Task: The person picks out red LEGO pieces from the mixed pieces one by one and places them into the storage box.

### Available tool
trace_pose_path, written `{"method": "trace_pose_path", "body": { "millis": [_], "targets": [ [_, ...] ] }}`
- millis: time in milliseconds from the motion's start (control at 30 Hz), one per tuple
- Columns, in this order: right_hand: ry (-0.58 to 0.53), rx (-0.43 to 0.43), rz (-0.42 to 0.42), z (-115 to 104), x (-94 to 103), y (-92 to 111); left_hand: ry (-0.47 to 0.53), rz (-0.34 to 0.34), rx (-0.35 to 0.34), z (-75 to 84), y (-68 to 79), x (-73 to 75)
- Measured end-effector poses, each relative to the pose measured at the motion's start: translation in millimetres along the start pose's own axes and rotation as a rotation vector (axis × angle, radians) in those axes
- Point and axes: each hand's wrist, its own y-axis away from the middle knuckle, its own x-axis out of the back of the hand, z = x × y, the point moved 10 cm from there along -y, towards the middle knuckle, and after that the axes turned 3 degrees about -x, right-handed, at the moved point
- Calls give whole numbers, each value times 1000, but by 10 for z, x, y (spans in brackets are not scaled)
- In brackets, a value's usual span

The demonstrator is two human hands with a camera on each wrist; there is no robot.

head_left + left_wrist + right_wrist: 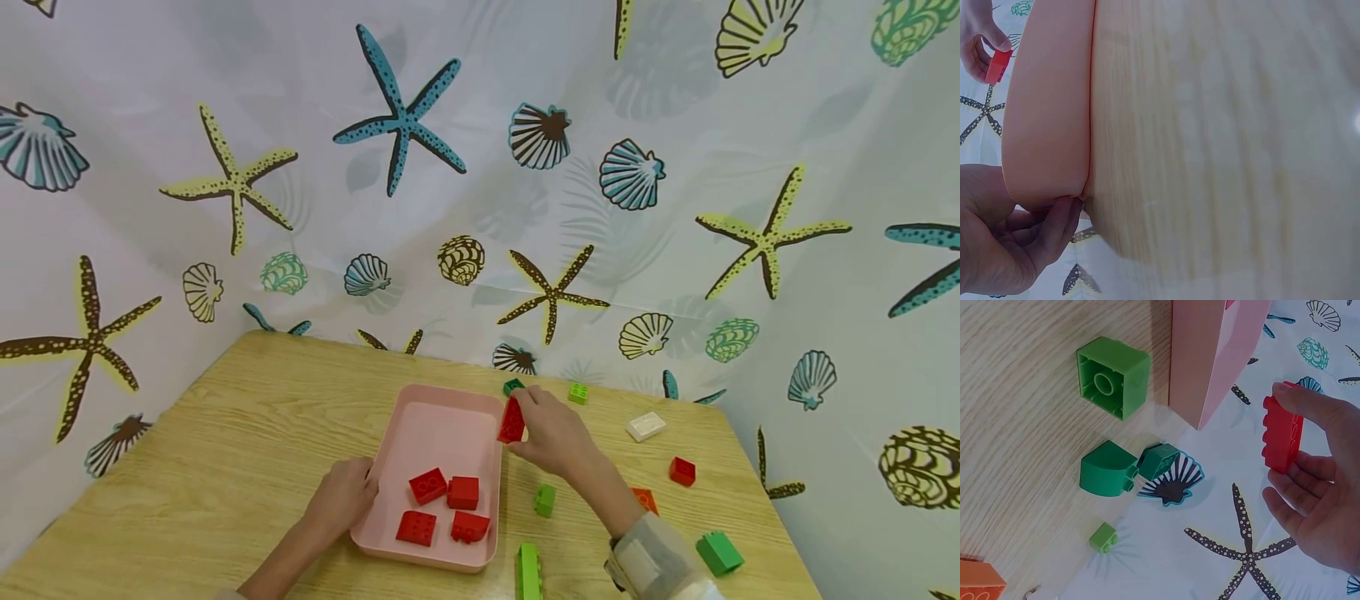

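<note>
A long red toy brick (512, 422) is pinched between the thumb and fingers of my right hand (553, 433), raised beside the right rim of a pink tray (442, 429). In the right wrist view, the studs on the held brick (1282, 428) face away from the palm. My left hand (343, 498) grips the tray's left side; the left wrist view shows its fingers curled against the tray wall (1047, 106). Several red bricks lie inside the tray, among them a square one (462, 492) and a rounded one (416, 527).
Right of the tray lie a lime brick (577, 393), a white brick (646, 426), a red brick (682, 472), an orange brick (645, 500), a green brick (720, 553) and a long lime brick (528, 573). A patterned curtain (480, 208) borders the wooden table (247, 433).
</note>
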Motion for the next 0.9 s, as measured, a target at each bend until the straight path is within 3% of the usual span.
{"method": "trace_pose_path", "body": {
  "millis": [200,900],
  "targets": [
    [3,53,1,-80,-37,-35,-1,1,1,6,-5,-3],
    [8,110,-103,-228,-306,-100,12,-20,27,11,-3,9]
  ]
}}
